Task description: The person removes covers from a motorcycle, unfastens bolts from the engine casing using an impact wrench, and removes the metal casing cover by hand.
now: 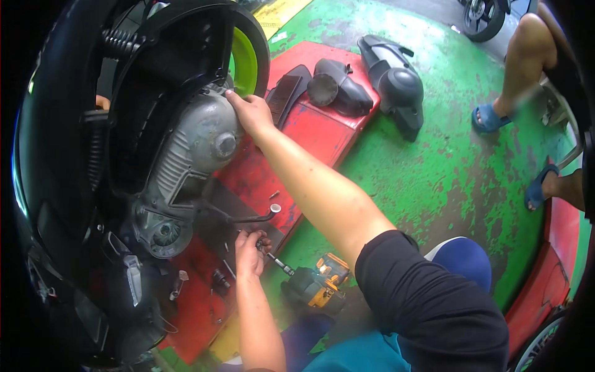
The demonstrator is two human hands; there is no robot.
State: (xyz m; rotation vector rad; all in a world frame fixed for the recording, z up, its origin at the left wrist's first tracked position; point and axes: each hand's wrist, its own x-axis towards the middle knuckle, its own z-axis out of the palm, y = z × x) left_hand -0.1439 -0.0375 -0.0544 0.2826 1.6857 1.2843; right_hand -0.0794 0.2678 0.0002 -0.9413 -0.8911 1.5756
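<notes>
A grey metal engine cover [198,133] with ribs and a round boss sits on the scooter's side. My right hand [252,115] grips its upper right edge, thumb on the near face; the other fingers are mostly hidden. Lower down, my left hand [250,251] is closed, its fingers curled around something too small to make out. Beside those fingers is the tip of a socket extension [279,263], fitted to a black and yellow cordless impact wrench [316,288]. The kick lever [257,217] stands out just above my left hand.
Black plastic covers [338,87] lie on the red lift platform [297,149], with another black housing [400,87] on the green floor. Sockets [220,278] and small metal parts lie near the platform's lower end. A person in blue sandals [489,118] is at the right.
</notes>
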